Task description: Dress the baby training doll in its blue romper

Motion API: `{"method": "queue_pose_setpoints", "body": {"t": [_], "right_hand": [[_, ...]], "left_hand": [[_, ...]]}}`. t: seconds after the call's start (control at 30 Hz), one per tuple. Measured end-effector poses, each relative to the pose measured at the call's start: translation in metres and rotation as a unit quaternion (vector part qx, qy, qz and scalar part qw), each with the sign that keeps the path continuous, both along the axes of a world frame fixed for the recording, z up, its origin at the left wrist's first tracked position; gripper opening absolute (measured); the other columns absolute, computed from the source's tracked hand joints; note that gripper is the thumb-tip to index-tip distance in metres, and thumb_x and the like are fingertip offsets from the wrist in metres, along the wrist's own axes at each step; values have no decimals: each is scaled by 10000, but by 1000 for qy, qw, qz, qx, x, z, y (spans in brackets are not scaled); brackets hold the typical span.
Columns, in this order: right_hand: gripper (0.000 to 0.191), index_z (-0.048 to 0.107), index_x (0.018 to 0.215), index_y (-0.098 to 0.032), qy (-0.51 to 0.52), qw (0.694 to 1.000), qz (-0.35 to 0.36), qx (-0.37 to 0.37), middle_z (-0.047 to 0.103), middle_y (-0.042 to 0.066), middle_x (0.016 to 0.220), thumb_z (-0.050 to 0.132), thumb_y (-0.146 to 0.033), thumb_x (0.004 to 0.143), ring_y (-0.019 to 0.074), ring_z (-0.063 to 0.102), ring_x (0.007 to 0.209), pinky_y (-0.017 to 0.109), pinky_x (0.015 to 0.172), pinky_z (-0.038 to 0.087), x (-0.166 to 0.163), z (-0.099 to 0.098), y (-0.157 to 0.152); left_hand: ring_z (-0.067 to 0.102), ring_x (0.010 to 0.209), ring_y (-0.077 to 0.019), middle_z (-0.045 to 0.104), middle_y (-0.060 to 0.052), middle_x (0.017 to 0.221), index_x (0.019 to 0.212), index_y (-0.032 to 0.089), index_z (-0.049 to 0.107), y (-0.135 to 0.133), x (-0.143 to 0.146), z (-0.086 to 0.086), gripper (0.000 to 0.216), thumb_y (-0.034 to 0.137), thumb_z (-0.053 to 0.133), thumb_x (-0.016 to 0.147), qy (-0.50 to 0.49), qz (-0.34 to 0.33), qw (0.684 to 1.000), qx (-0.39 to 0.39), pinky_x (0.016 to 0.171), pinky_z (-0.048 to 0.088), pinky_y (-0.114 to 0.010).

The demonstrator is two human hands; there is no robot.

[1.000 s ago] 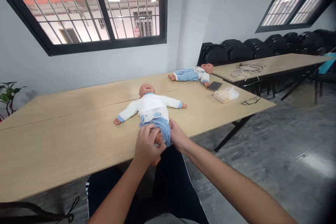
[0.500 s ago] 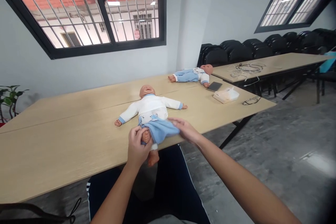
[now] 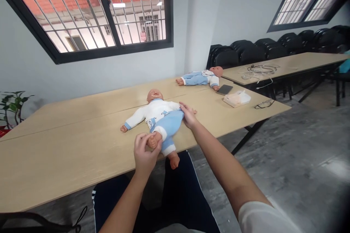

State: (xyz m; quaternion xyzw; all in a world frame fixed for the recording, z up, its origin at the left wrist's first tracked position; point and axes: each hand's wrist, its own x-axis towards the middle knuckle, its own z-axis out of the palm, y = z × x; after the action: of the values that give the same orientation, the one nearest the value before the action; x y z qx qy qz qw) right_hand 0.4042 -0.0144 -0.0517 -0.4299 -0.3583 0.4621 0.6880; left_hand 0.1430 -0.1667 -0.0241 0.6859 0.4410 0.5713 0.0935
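A baby doll (image 3: 155, 94) lies on its back on the wooden table (image 3: 82, 153), head away from me, in a white top (image 3: 142, 114) with blue cuffs. Blue pants (image 3: 171, 123) with white ankle cuffs cover its legs. My left hand (image 3: 145, 151) is closed round one bare foot of the doll (image 3: 155, 141). The other foot (image 3: 174, 160) hangs past the table's front edge. My right hand (image 3: 188, 114) grips the pants near their waist, on the right side of the doll, and partly hides the doll's arm there.
A second doll (image 3: 195, 78) in similar clothes lies at the back right. Near it are a dark phone-like slab (image 3: 224, 89), a tissue pack (image 3: 237, 99) and glasses (image 3: 264, 104). Cables (image 3: 261, 70) lie on another table; black chairs (image 3: 225, 58) stand behind. A plant (image 3: 15, 103) is at far left.
My right hand has moved up and away from me, drawing the blue pants up the doll's legs. The lower foot has swung right. My left hand stays at the other foot.
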Motion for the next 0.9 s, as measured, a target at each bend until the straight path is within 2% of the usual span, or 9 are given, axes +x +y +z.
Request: {"method": "queue_pose_setpoints", "body": {"t": [0.13, 0.23, 0.3, 0.4, 0.53, 0.63, 0.73, 0.8, 0.9], "right_hand": [[515, 690, 1143, -228, -8, 999, 45, 21, 720, 31, 1040, 671, -315, 636, 216, 629, 1025, 361, 1002, 485, 4, -5, -15], [560, 712, 1142, -208, -79, 994, 71, 16, 730, 54, 1071, 637, -252, 589, 228, 638, 1005, 379, 987, 493, 5, -9, -19], [553, 713, 1128, -193, -119, 992, 28, 7, 716, 58, 1051, 626, -228, 583, 223, 633, 969, 384, 971, 498, 5, -12, -16], [576, 662, 1181, -195, -122, 991, -53, 6, 679, 64, 1073, 594, -242, 611, 224, 619, 985, 389, 980, 497, 6, -14, -8], [506, 659, 1143, -198, -148, 984, -98, 14, 671, 81, 1102, 619, -288, 647, 256, 612, 1047, 433, 1059, 465, 3, -10, -12], [483, 678, 1135, -212, -171, 980, -101, 32, 657, 82, 1209, 627, -299, 662, 268, 576, 1182, 446, 1164, 383, -2, -8, -28], [606, 618, 1305, -242, -166, 976, -133, 43, 557, 79, 1428, 636, -307, 702, 261, 491, 1336, 457, 1222, 316, -4, -12, -54], [623, 586, 1360, -264, -125, 983, -127, 43, 517, 68, 1500, 656, -344, 746, 257, 450, 1404, 469, 1237, 304, -3, -16, -74], [520, 646, 1265, -264, -24, 997, -67, 41, 601, 63, 1434, 703, -433, 776, 266, 495, 1404, 473, 1236, 334, -3, -17, -108]], "left_hand": [[643, 1078, -222, 614, -78, 1096, 1070, 208, 705, 2, 6, 6, 270, 400, 722, 881, -49, -8, 998, -41, 857, 596, -333], [645, 1067, -226, 612, -77, 1094, 1079, 213, 699, 0, 10, 8, 269, 376, 747, 870, -20, -5, 1000, -10, 878, 593, -351], [647, 1042, -227, 629, -72, 1078, 1102, 230, 699, -5, 17, 7, 250, 317, 749, 874, 68, -37, 996, 41, 910, 579, -371], [650, 997, -223, 676, -64, 1094, 1168, 269, 694, -15, 33, 2, 258, 240, 700, 912, 230, -117, 962, 91, 877, 566, -369], [644, 993, -233, 691, -73, 1144, 1177, 272, 693, -21, 55, -1, 253, 225, 677, 928, 283, -125, 949, 66, 782, 560, -349], [632, 1068, -261, 676, -89, 1210, 1215, 267, 679, -18, 64, 1, 318, 220, 705, 902, 274, -127, 952, 44, 795, 568, -365], [604, 1166, -279, 646, -100, 1323, 1326, 240, 621, -17, 67, 2, 457, 189, 713, 881, 282, -148, 947, 34, 906, 567, -399], [581, 1231, -278, 618, -99, 1404, 1384, 214, 578, -17, 68, 1, 519, 148, 684, 880, 295, -164, 941, 30, 1003, 538, -412], [562, 1290, -266, 578, -69, 1496, 1420, 234, 546, -20, 70, 0, 521, 131, 605, 913, 316, -192, 929, 12, 1061, 497, -423]]}}
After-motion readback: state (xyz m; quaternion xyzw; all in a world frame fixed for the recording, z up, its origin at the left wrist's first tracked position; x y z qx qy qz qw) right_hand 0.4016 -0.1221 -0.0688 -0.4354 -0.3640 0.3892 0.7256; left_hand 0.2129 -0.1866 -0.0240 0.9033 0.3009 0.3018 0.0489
